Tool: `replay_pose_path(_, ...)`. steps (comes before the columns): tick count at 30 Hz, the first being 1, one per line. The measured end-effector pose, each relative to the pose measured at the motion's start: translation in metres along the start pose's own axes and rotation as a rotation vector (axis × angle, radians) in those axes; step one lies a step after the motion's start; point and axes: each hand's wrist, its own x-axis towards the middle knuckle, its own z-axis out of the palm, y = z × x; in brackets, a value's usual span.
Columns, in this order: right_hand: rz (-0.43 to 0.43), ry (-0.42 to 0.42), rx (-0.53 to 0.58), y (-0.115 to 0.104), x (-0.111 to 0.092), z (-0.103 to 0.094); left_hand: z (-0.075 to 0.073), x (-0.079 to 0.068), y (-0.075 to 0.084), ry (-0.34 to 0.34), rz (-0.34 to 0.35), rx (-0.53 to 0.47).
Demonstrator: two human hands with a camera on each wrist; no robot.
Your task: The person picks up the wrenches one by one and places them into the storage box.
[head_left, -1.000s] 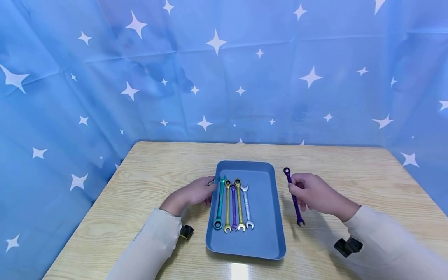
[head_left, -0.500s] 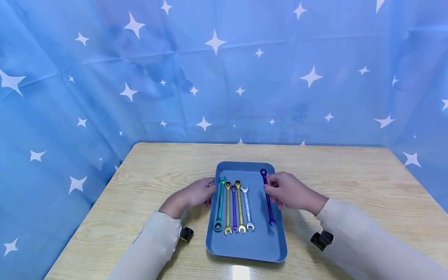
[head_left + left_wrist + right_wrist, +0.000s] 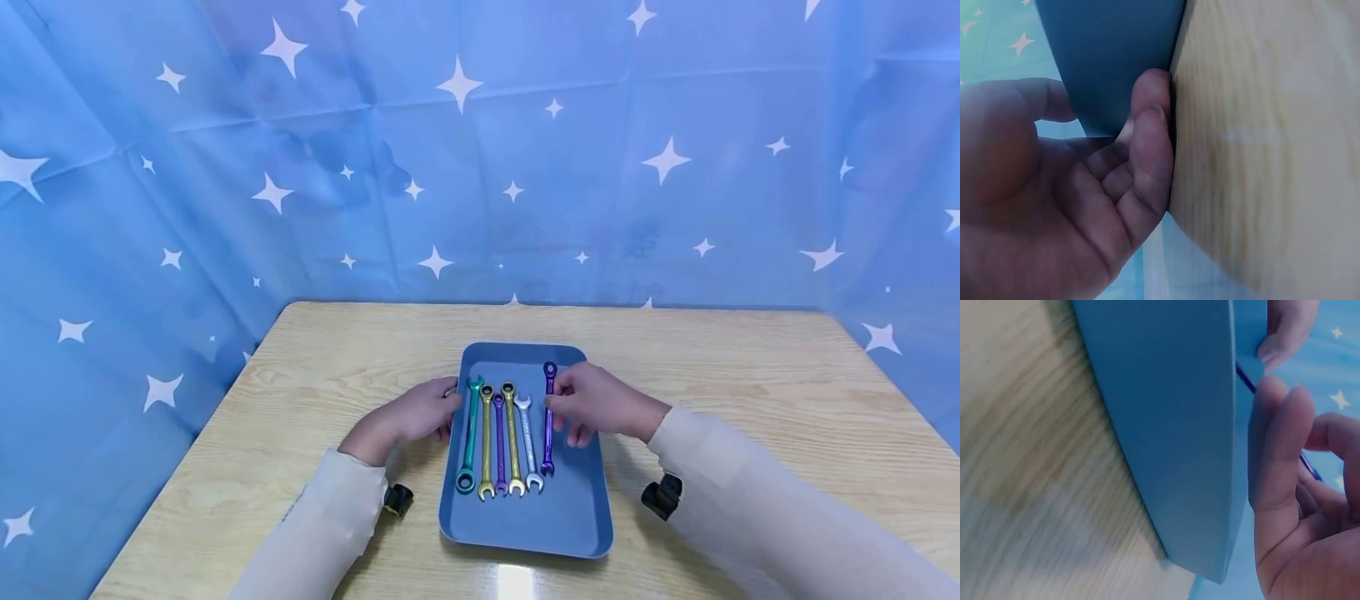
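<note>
A blue-grey tray (image 3: pixel 525 525) lies on the table with a row of combination wrenches in it. From the left come a green wrench (image 3: pixel 471 433), a gold wrench (image 3: pixel 487 442), a small purple wrench (image 3: pixel 500 442), another gold wrench (image 3: pixel 513 437) and a silver wrench (image 3: pixel 528 437). My right hand (image 3: pixel 596 402) pinches a dark purple wrench (image 3: pixel 548 446) just right of the silver one, ring end away from me. My left hand (image 3: pixel 420 412) holds the tray's left side, thumb at the rim; in the left wrist view its fingers (image 3: pixel 1150 144) curl against the outer wall.
The pale wood table (image 3: pixel 360 350) extends around the tray on all sides. Behind it hangs a blue cloth (image 3: pixel 510 225) with white stars. In the right wrist view the tray's tall side wall (image 3: pixel 1166 425) stands beside my right hand.
My right hand has carried the dark purple wrench left, from beside the tray to over it, close to the silver wrench. My left hand has stayed at the tray's left side.
</note>
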Motion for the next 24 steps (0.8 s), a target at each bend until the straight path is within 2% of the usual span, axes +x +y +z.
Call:
replay_pose_path(4, 0.033, -0.034, 0.032, 0.002, 0.005, 0.002, -0.001, 0.0, 0.001, -0.001, -0.004, 0.006)
replay_pose_path(9, 0.103, -0.046, 0.014, 0.003, 0.014, 0.007, -0.001, 0.0, 0.001, -0.005, -0.002, 0.009)
replay_pose_path(16, 0.182, -0.064, -0.122, -0.001, 0.023, 0.012, 0.0, 0.0, 0.001, -0.01, -0.007, -0.002)
replay_pose_path(24, 0.183, -0.111, -0.271, -0.005, 0.024, 0.016, -0.001, 0.002, 0.0, -0.009, -0.002, 0.0)
